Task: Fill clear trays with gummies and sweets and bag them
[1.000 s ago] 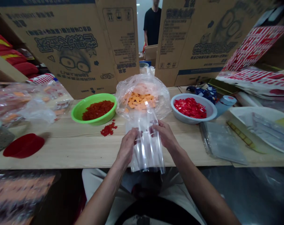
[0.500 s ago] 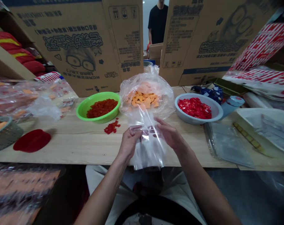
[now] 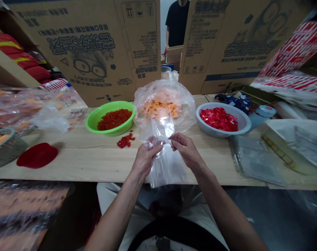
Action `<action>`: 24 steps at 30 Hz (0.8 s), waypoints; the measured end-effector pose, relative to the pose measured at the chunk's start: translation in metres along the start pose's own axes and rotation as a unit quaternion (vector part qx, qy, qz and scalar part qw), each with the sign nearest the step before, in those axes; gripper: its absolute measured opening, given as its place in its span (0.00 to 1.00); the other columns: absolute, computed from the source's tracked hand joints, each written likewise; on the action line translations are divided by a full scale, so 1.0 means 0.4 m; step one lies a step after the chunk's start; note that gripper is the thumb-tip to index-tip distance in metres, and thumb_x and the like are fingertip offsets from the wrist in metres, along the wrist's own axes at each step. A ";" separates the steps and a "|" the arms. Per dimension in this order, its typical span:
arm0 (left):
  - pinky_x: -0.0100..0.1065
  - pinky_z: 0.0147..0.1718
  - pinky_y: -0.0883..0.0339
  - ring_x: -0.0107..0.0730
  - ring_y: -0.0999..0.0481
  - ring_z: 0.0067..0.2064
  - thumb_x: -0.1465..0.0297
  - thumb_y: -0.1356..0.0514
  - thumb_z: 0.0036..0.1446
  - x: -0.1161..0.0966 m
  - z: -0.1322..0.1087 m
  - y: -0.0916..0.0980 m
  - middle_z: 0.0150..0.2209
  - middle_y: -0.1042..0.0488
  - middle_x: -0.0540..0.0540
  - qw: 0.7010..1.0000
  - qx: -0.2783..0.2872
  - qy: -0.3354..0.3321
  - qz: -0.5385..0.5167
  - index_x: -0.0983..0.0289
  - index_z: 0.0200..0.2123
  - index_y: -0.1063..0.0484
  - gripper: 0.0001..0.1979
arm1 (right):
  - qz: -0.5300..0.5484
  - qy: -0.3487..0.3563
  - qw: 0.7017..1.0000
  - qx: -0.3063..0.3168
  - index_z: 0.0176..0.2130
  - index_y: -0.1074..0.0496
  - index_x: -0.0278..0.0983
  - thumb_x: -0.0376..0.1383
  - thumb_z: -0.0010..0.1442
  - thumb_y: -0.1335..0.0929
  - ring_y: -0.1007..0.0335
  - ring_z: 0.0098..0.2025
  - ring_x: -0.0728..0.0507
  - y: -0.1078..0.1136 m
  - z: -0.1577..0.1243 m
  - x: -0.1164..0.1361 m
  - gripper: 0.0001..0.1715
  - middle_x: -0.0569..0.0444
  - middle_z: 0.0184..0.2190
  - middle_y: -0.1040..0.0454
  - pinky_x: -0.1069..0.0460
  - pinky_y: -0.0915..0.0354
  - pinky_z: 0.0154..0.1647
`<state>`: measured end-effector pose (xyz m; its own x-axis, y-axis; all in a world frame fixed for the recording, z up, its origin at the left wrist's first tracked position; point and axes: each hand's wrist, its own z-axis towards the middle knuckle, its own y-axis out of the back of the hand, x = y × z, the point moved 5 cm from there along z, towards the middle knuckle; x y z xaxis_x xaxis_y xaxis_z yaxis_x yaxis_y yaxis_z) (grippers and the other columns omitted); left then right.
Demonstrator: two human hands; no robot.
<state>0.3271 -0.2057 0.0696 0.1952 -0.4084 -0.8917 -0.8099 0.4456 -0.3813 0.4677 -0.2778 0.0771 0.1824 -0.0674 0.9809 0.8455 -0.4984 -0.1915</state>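
Note:
Between my hands is a clear plastic bag [image 3: 167, 169], its lower end hanging over the table's front edge. My left hand [image 3: 147, 155] grips the bag's left side, thumb on top. The thumb and fingers of my right hand [image 3: 183, 146] pinch it at the right. Just beyond lies a large clear sack [image 3: 141, 104] of orange pieces [image 3: 161, 108]. A green bowl [image 3: 89, 122] of dark red-orange bits [image 3: 113, 119] stands to the left, with a few bits [image 3: 125, 140] spilled beside it. On the right, a pale blue bowl [image 3: 244, 128] holds small red packets [image 3: 218, 119].
A red lid-like dish [image 3: 37, 155] and a basket [image 3: 6, 151] are at the left. Flat clear bags [image 3: 255, 162], a white tray [image 3: 307, 134] and a blue bottle [image 3: 263, 116] sit at the right. Tall cartons [image 3: 95, 45] line the back; a person [image 3: 177, 24] stands behind them.
The fingers of my right hand have closed from outstretched into a pinch on the bag. My left hand keeps its hold, its thumb now lying across the plastic.

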 end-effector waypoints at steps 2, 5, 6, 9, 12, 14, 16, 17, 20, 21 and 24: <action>0.26 0.28 0.41 0.28 0.26 0.32 0.67 0.24 0.37 -0.002 -0.001 0.007 0.34 0.21 0.55 0.999 -0.027 -0.005 0.028 0.68 0.40 0.21 0.24 | 0.005 0.001 1.000 0.004 0.35 0.28 0.37 0.39 0.47 0.30 0.41 0.27 0.49 -0.003 -0.006 0.010 0.13 0.59 0.23 0.34 0.53 0.43 0.30; 0.28 0.32 0.36 0.27 0.27 0.30 0.69 0.23 0.33 -0.001 0.002 0.014 0.31 0.22 0.53 0.998 -0.057 -0.035 0.013 0.68 0.36 0.21 0.23 | 0.009 -0.015 0.999 0.041 0.37 0.29 0.37 0.40 0.48 0.28 0.40 0.29 0.49 -0.015 -0.014 0.013 0.15 0.59 0.26 0.33 0.53 0.41 0.32; 0.29 0.35 0.34 0.28 0.26 0.31 0.70 0.23 0.33 0.001 0.004 0.013 0.31 0.22 0.53 0.997 -0.058 -0.044 0.002 0.68 0.35 0.21 0.22 | 0.006 -0.019 0.999 0.051 0.37 0.30 0.37 0.40 0.48 0.28 0.39 0.29 0.50 -0.019 -0.016 0.013 0.16 0.59 0.27 0.33 0.53 0.41 0.32; 0.31 0.39 0.32 0.30 0.25 0.34 0.70 0.23 0.34 0.010 0.008 0.010 0.33 0.22 0.54 0.997 -0.056 -0.058 -0.005 0.68 0.34 0.21 0.21 | -0.018 -0.012 0.999 0.044 0.31 0.32 0.37 0.41 0.49 0.27 0.41 0.28 0.50 -0.021 -0.015 0.010 0.13 0.60 0.25 0.35 0.54 0.42 0.30; 0.31 0.37 0.32 0.31 0.25 0.34 0.69 0.23 0.35 0.012 0.007 0.012 0.33 0.21 0.55 0.997 -0.058 -0.046 0.001 0.68 0.35 0.21 0.21 | -0.013 -0.003 1.000 0.012 0.26 0.35 0.38 0.42 0.50 0.28 0.42 0.24 0.51 -0.013 -0.008 0.006 0.15 0.60 0.19 0.36 0.54 0.42 0.27; 0.30 0.35 0.33 0.31 0.24 0.33 0.68 0.24 0.36 0.012 0.005 0.016 0.34 0.21 0.56 0.999 -0.053 -0.014 -0.006 0.69 0.36 0.20 0.21 | -0.003 0.001 1.000 -0.022 0.26 0.35 0.38 0.44 0.51 0.28 0.41 0.22 0.51 0.000 -0.002 0.006 0.16 0.60 0.18 0.35 0.54 0.42 0.25; 0.29 0.33 0.33 0.31 0.25 0.33 0.68 0.24 0.38 0.010 0.004 0.017 0.35 0.21 0.57 0.999 -0.031 0.021 -0.022 0.69 0.39 0.20 0.22 | -0.006 0.011 0.998 -0.059 0.26 0.35 0.38 0.45 0.52 0.28 0.40 0.20 0.50 0.019 0.003 0.012 0.17 0.59 0.17 0.33 0.54 0.41 0.23; 0.28 0.33 0.34 0.30 0.25 0.33 0.69 0.25 0.38 0.008 0.004 0.019 0.35 0.21 0.57 0.999 -0.021 0.031 -0.027 0.68 0.39 0.20 0.22 | -0.010 0.012 0.997 -0.072 0.26 0.34 0.38 0.46 0.52 0.27 0.39 0.19 0.50 0.027 0.005 0.016 0.17 0.58 0.17 0.32 0.54 0.41 0.23; 0.28 0.32 0.35 0.28 0.26 0.31 0.71 0.24 0.35 0.001 0.006 0.025 0.33 0.21 0.55 0.999 -0.023 0.028 -0.032 0.68 0.39 0.20 0.23 | -0.009 0.008 0.996 -0.084 0.28 0.32 0.38 0.48 0.50 0.27 0.37 0.19 0.50 0.044 0.010 0.026 0.18 0.56 0.17 0.30 0.53 0.39 0.23; 0.28 0.32 0.35 0.28 0.26 0.31 0.72 0.23 0.33 0.000 0.007 0.028 0.32 0.21 0.54 0.999 -0.033 0.020 -0.030 0.67 0.38 0.20 0.23 | -0.006 0.007 0.997 -0.081 0.29 0.32 0.38 0.48 0.50 0.27 0.37 0.19 0.50 0.046 0.011 0.029 0.18 0.56 0.18 0.29 0.53 0.39 0.23; 0.27 0.34 0.36 0.26 0.27 0.30 0.71 0.23 0.32 -0.003 0.009 0.030 0.29 0.23 0.51 0.998 -0.052 -0.006 -0.030 0.67 0.35 0.21 0.22 | 0.002 0.011 0.997 -0.075 0.31 0.32 0.38 0.47 0.51 0.28 0.36 0.18 0.49 0.044 0.010 0.036 0.17 0.55 0.19 0.27 0.53 0.38 0.23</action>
<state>0.3193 -0.1971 0.0651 0.2509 -0.4216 -0.8714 -0.8494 0.3358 -0.4071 0.4872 -0.2842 0.0878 0.1737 -0.0883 0.9808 0.7602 -0.6211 -0.1906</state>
